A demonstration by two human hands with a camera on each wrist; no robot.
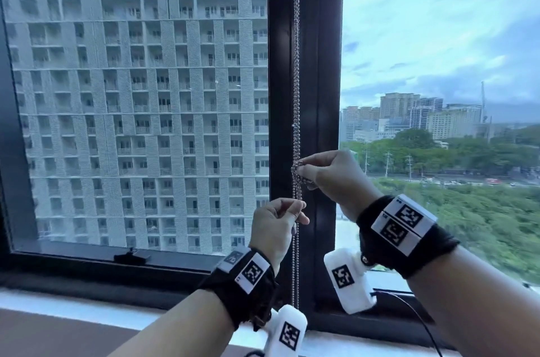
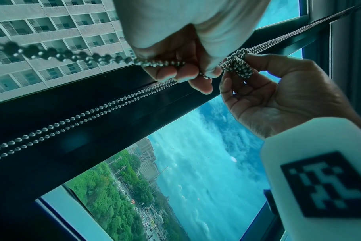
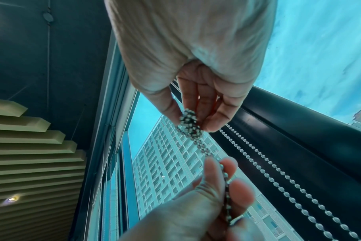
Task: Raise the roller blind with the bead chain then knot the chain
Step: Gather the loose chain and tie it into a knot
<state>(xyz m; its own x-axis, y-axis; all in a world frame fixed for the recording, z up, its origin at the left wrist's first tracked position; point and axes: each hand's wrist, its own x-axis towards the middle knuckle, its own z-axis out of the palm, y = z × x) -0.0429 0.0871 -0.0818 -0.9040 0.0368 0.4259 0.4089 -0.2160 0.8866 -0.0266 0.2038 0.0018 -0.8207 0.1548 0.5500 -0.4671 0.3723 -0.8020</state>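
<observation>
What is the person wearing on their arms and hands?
The left hand and right hand are bare, with no sleeves. Each wrist has a black strap with white tags showing black square patterns, and a white camera box hanging under it. A thin black cable leaves the right box.

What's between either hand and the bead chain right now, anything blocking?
Nothing visible. The right hand already pinches the bunched knot on the bead chain, and the left hand pinches the strands just below it, in front of the window frame.
</observation>
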